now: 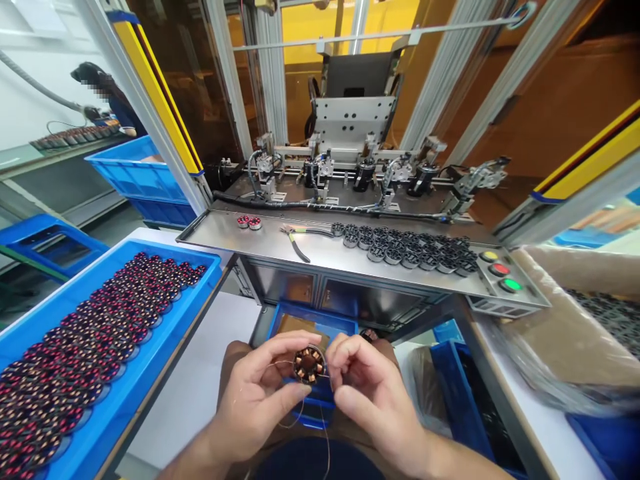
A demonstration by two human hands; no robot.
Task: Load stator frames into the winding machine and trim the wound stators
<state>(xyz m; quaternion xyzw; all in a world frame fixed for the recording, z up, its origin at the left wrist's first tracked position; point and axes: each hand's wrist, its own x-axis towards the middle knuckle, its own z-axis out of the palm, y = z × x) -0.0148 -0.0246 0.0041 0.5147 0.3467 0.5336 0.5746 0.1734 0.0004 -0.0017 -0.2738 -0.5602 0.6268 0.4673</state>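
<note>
A round motor stator [309,365] with copper windings is held between the thumb and fingers of my left hand [255,393], over my lap. Thin copper wire [327,433] trails below the stator, and a loose strand loops by my left fingers. Close to the stator's right side, my right hand [373,383] is closed in a pinch on a wire end that reaches out from it. The fingertips partly hide that end.
Wound stators fill a blue tray [200,293] at left. On the metal ledge [220,230] lie two red-wound stators [249,223], green-handled pliers [297,243] and several black stator cores [410,247]. Push buttons [499,269] sit right. Behind stands a winding machine [355,123]; a person [117,100] works far left.
</note>
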